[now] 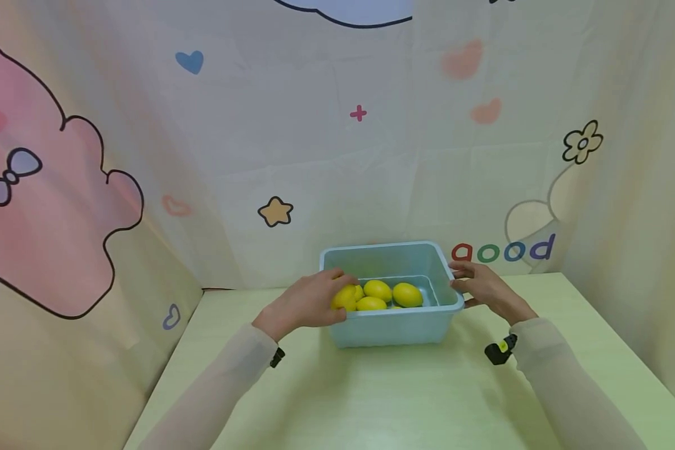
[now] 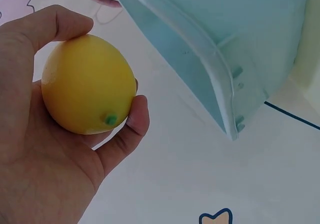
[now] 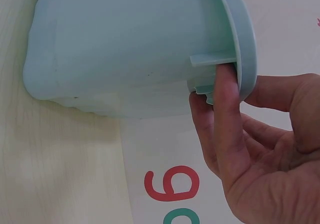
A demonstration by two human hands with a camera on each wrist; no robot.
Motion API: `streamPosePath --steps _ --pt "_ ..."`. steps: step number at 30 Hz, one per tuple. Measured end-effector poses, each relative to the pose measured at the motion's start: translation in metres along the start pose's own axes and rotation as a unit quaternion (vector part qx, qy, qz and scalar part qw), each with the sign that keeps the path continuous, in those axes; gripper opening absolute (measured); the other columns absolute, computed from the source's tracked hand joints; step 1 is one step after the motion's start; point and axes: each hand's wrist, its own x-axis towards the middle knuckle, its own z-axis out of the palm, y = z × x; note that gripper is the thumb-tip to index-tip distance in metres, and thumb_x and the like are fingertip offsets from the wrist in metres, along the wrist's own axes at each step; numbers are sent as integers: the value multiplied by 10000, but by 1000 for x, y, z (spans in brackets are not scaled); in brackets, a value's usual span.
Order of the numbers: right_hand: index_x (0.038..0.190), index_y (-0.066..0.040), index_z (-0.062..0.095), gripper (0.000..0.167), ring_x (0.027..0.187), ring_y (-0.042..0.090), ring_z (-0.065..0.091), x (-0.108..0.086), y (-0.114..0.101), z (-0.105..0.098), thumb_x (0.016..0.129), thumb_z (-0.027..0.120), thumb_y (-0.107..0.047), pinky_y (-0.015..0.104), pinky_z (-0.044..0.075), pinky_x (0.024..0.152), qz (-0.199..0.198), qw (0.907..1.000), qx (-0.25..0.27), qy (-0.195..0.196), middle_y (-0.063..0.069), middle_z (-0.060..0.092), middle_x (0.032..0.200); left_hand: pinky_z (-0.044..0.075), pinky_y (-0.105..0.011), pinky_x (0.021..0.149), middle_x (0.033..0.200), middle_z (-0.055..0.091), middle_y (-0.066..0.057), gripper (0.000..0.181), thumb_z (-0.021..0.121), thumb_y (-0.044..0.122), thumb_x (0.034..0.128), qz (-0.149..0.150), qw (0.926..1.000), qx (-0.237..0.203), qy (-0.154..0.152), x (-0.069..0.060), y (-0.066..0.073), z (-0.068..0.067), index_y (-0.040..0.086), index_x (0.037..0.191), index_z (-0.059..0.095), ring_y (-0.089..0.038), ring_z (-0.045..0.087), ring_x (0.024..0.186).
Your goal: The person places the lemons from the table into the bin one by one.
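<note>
A light blue plastic bin (image 1: 390, 328) stands on the table near the back, with several yellow lemons (image 1: 407, 295) inside. My left hand (image 1: 312, 300) grips one lemon (image 2: 87, 84) at the bin's left front rim; the left wrist view shows thumb and fingers around it and a green tip on the fruit. My right hand (image 1: 486, 289) holds the bin's right rim. In the right wrist view its fingers (image 3: 231, 129) curl under the rim from outside, beside small ribs, and the thumb lies on the rim's other side.
The pale table (image 1: 394, 400) reaches back to a printed cloth (image 1: 337, 156) hanging just behind the bin. More cloth (image 1: 62, 250) hangs along the left side and the right side. A small black device (image 1: 500, 350) sits at the right wrist.
</note>
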Motion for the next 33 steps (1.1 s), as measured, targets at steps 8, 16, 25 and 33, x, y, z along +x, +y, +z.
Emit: streamPosePath --steps 8,16,25,33 --pt "1536 -9 241 653 1278 479 486 1 1 -1 982 557 -152 464 599 859 58 10000 -61 33 297 339 1510 491 -291 704 1231 576 15 495 654 272 873 -177 9998 -36 36 13 -11 -15 214 1352 544 -153 532 890" --pt "1539 -18 241 652 1288 484 475 2 2 1 984 554 -155 468 598 860 61 10000 -49 48 293 348 1504 498 -296 722 1215 556 7 508 631 299 889 -359 9992 -162 -101 29 -10 -23 237 1379 512 -169 541 896" --pt "1544 -9 219 663 1287 488 471 -2 -1 1 991 552 -160 465 598 860 4 10000 -68 12 302 338 1504 495 -301 741 1200 548 7 521 647 312 898 -621 9969 -253 -407 49 -8 -31 240 1392 498 -184 544 912" --pt "1543 -11 225 662 1286 479 477 0 2 1 986 553 -156 458 601 858 0 10000 -17 12 296 343 1507 505 -317 808 1246 561 -8 537 650 282 886 -605 9966 -289 -474 66 -7 -36 223 1397 496 -185 532 958"
